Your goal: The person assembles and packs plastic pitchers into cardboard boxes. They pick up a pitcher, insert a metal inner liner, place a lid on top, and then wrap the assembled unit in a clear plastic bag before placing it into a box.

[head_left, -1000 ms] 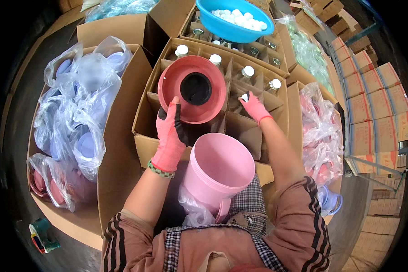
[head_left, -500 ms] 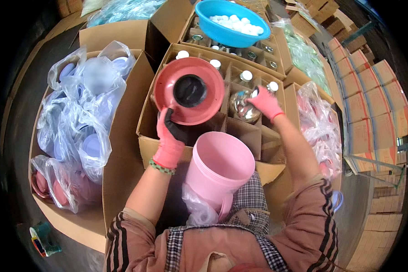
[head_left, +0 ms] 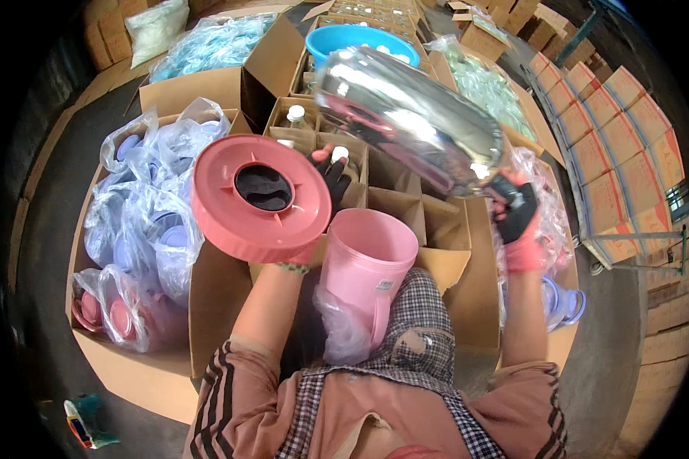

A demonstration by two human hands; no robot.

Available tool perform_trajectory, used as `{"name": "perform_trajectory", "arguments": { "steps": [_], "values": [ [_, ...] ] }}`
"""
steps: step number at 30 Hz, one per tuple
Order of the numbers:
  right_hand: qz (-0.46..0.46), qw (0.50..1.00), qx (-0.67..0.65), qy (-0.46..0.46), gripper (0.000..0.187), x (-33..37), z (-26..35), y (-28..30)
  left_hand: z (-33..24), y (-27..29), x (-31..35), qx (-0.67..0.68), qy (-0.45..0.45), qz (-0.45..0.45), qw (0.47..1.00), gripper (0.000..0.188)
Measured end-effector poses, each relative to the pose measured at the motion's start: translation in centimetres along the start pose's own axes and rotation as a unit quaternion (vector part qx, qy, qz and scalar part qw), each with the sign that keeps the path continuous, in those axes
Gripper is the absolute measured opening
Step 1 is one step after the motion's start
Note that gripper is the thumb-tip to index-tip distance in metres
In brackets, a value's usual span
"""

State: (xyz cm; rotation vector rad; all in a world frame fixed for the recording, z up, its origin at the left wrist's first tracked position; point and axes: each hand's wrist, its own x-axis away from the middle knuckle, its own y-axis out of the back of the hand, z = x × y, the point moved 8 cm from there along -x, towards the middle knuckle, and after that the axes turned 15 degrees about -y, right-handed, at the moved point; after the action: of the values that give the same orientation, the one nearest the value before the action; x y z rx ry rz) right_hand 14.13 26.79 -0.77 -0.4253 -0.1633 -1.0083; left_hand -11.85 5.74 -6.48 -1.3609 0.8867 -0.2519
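My left hand (head_left: pixel 331 174), in a pink and black glove, holds a round pink lid (head_left: pixel 259 196) with a dark hole in its middle, raised over the divided carton (head_left: pixel 394 200). My right hand (head_left: pixel 517 218), gloved the same way, grips the neck of a shiny silver glass flask liner (head_left: pixel 409 118), held up and tilted above the carton. A pink plastic jug shell (head_left: pixel 364 264) stands open-mouthed between my knees, a clear bag (head_left: pixel 343 334) hanging at its base.
A carton at the left holds clear bags of blue and pink plastic parts (head_left: pixel 142 222). A blue basin (head_left: pixel 360 40) sits on cartons at the back. Bagged parts (head_left: pixel 547 222) lie at the right. Stacked boxes (head_left: pixel 628 130) line the right side.
My right hand has pulled the silver liner up out of the carton and swung it high. My left hand has lifted the pink lid toward me and to the left.
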Motion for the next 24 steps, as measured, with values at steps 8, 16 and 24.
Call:
{"name": "perform_trajectory", "arguments": {
  "steps": [8, 16, 24],
  "values": [
    [0.329, 0.936, 0.117, 0.036, 0.047, 0.8, -11.4, -12.4, -3.7, -2.4, -3.9, -0.064, -0.051, 0.109, 0.991, 0.043],
    [0.263, 0.939, -0.176, -0.132, 0.042, -5.2, -17.8, -9.2, -1.7, -3.2, -2.4, -0.154, 0.037, 0.205, 0.966, 0.041],
    [0.205, 0.952, 0.209, 0.083, 0.066, -1.0, -10.6, -12.2, -3.6, -0.7, 5.6, -0.303, 0.017, 0.037, 0.952, 0.050]
  ]
}}
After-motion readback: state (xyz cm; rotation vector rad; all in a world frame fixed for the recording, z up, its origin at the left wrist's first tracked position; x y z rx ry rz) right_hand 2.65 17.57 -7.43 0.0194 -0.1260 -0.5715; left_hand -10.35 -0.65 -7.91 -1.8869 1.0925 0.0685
